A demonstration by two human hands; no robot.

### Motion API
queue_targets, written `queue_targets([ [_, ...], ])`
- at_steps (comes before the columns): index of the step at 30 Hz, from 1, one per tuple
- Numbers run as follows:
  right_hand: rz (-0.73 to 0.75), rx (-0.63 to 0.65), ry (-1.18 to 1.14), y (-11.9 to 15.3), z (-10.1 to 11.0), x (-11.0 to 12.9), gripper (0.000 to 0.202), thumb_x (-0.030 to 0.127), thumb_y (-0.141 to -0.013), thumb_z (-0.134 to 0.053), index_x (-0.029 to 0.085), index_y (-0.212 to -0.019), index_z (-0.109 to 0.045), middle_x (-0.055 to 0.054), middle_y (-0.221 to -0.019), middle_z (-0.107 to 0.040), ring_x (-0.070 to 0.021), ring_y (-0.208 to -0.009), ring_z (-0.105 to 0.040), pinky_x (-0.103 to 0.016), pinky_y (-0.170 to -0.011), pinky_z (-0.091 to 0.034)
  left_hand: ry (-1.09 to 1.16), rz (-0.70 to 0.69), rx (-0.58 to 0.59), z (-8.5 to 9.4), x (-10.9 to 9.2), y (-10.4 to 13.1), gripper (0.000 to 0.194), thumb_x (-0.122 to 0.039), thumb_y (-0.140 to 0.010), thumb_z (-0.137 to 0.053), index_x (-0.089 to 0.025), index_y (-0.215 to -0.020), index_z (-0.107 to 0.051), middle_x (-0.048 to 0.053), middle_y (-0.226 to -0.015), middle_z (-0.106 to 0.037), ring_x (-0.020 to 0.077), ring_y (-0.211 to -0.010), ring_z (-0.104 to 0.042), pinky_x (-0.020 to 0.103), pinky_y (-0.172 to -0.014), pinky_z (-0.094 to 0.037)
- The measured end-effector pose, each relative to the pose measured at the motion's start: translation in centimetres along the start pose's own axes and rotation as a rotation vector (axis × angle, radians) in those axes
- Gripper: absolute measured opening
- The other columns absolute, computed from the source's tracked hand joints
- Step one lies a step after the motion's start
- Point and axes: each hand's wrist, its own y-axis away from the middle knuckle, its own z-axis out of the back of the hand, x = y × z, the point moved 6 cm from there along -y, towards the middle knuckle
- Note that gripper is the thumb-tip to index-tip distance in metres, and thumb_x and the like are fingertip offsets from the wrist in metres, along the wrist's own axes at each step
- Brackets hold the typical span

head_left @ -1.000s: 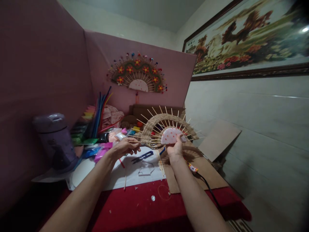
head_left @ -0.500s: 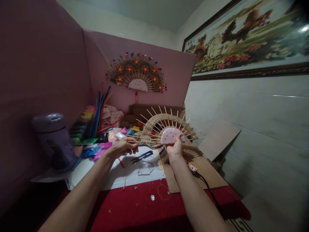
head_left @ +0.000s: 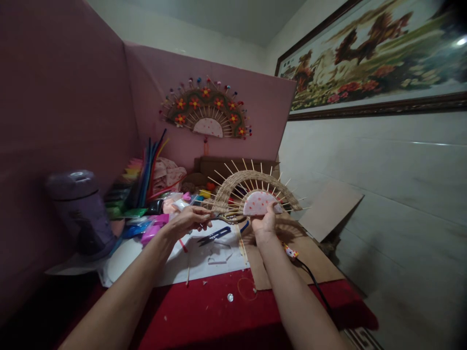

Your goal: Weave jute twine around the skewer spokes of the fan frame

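Note:
A half-round woven fan [head_left: 237,182], with thin wooden sticks poking out past its braided tan band, is held up between my two hands. My right hand [head_left: 265,222] grips its base, the thumb lying over the white half-disc with red dots [head_left: 260,203]. At the fan's lower left end, my left hand [head_left: 193,218] has its fingers closed around the edge; exactly what the fingertips pinch is hard to make out. Below the fan, blue thread snips [head_left: 215,235] lie on a white sheet [head_left: 171,270].
Left stands a purple tumbler [head_left: 78,214] beside colourful packets [head_left: 151,231] and pipe cleaners [head_left: 146,170]. A finished flowered fan [head_left: 207,104] hangs on the pink panel behind. Right, a corded tool [head_left: 291,251] lies on cardboard [head_left: 317,262]. Red cloth [head_left: 182,316] covers the front.
Both hands keep their hold on the fan. The fan has shifted and turned very slightly, its sticks moving a little to the right.

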Motion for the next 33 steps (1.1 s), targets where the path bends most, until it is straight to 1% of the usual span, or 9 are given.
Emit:
queue_targets([
  [6,0.034,-0.026,0.029,-0.5,0.4,0.3,0.024,0.046,-0.081,-0.047,0.023,-0.082,-0.056,0.005,-0.071,-0.064,-0.0137,-0.067,-0.06,-0.03,-0.066,-0.048,0.02,-0.008,-0.013,0.9,-0.1,-0.2,0.027,-0.024,-0.066,-0.068,-0.008,-0.088,-0.065,0.007,-0.068,-0.065,0.009,-0.051,-0.053,0.019,-0.045,-0.033],
  [13,0.048,-0.006,0.006,-0.6,0.4,0.4,0.024,0.046,-0.081,-0.048,0.024,-0.084,-0.057,0.005,-0.074,-0.065,-0.0131,-0.068,-0.06,-0.03,-0.067,-0.048,-0.029,-0.033,-0.032,2.5,0.2,-0.6,0.027,-0.023,-0.067,-0.064,-0.011,-0.091,-0.063,0.006,-0.067,-0.065,0.009,-0.046,-0.053,0.019,-0.041,-0.032],
  [18,0.086,-0.035,0.004,-0.6,0.4,0.7,0.021,0.044,-0.08,-0.051,0.024,-0.085,-0.057,0.006,-0.076,-0.065,-0.013,-0.072,-0.06,-0.031,-0.071,-0.048,-0.188,-0.04,-0.102,3.6,0.0,-0.8,0.028,-0.024,-0.063,-0.066,-0.009,-0.088,-0.064,0.005,-0.058,-0.064,0.0084,-0.037,-0.048,0.02,-0.038,-0.032],
  [21,0.092,-0.036,0.005,-0.7,0.5,0.7,0.021,0.044,-0.08,-0.05,0.024,-0.086,-0.056,0.005,-0.077,-0.065,-0.013,-0.075,-0.06,-0.031,-0.071,-0.048,-0.292,-0.057,-0.12,3.7,-0.4,-0.8,0.023,-0.028,-0.063,-0.066,-0.009,-0.075,-0.063,0.004,-0.051,-0.062,0.0076,-0.032,-0.044,0.02,-0.035,-0.03],
  [23,0.087,-0.038,0.028,-0.9,0.6,0.7,0.023,0.045,-0.08,-0.049,0.024,-0.086,-0.056,0.005,-0.078,-0.065,-0.0138,-0.076,-0.061,-0.032,-0.071,-0.049,-0.34,-0.065,-0.151,3.7,-0.5,-0.9,0.019,-0.028,-0.064,-0.064,-0.01,-0.069,-0.061,0.003,-0.049,-0.061,0.007,-0.03,-0.041,0.019,-0.033,-0.028],
  [26,0.109,-0.037,0.072,-1.2,0.8,0.6,0.026,0.048,-0.078,-0.05,0.025,-0.086,-0.055,0.004,-0.08,-0.065,-0.0148,-0.077,-0.061,-0.033,-0.07,-0.049,-0.41,-0.079,-0.217,3.9,-0.4,-0.9,0.013,-0.022,-0.066,-0.059,-0.011,-0.072,-0.061,0.002,-0.048,-0.061,0.0071,-0.03,-0.041,0.019,-0.033,-0.025],
  [30,0.167,-0.01,0.078,-1.6,1.0,0.8,0.027,0.049,-0.076,-0.052,0.024,-0.088,-0.054,0.004,-0.081,-0.065,-0.0143,-0.077,-0.06,-0.032,-0.07,-0.049,-0.57,-0.114,-0.294,4.2,-0.4,-1.0,0.02,-0.019,-0.07,-0.052,-0.011,-0.082,-0.065,0.001,-0.051,-0.062,0.0077,-0.031,-0.04,0.02,-0.035,-0.027],
  [33,0.17,0.028,0.106,-2.1,1.1,0.6,0.03,0.051,-0.076,-0.05,0.024,-0.089,-0.053,0.003,-0.082,-0.065,-0.0146,-0.077,-0.061,-0.033,-0.07,-0.049,-0.631,-0.13,-0.343,4.5,-0.9,-0.9,0.019,-0.019,-0.068,-0.053,-0.012,-0.079,-0.067,0.001,-0.05,-0.061,0.0089,-0.034,-0.042,0.022,-0.039,-0.03],
])
